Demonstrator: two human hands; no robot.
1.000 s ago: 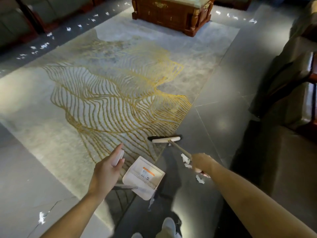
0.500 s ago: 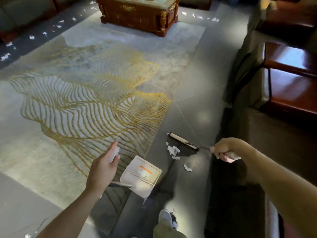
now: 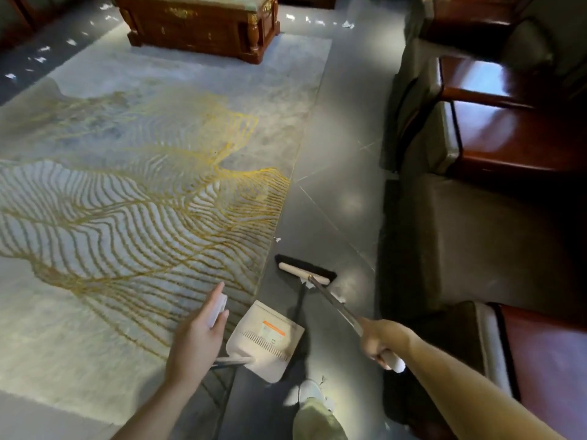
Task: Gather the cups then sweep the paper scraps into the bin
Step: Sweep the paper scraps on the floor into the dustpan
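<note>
My left hand (image 3: 197, 336) grips the white top of the dustpan's handle, and the white dustpan (image 3: 266, 341) sits on the dark floor by the rug's edge. My right hand (image 3: 379, 339) grips the broom handle (image 3: 336, 304). The broom head (image 3: 305, 270), cream with black bristles, rests on the tiles just beyond the pan. Small paper scraps (image 3: 306, 284) lie right behind the broom head, one scrap (image 3: 277, 239) lies ahead of it, and a few lie by my shoe (image 3: 309, 392). More scraps (image 3: 317, 22) dot the far floor. No cups or bin are in view.
A grey rug with gold lines (image 3: 143, 201) covers the left floor. A carved wooden table (image 3: 203, 25) stands on its far end. Dark sofas and red-brown wooden side tables (image 3: 508, 138) line the right side, leaving a tiled aisle (image 3: 343, 154) between.
The broom head has swung back from the right to lie across the aisle in front of the dustpan, and my right hand has drawn in closer. My left hand and the pan have held still.
</note>
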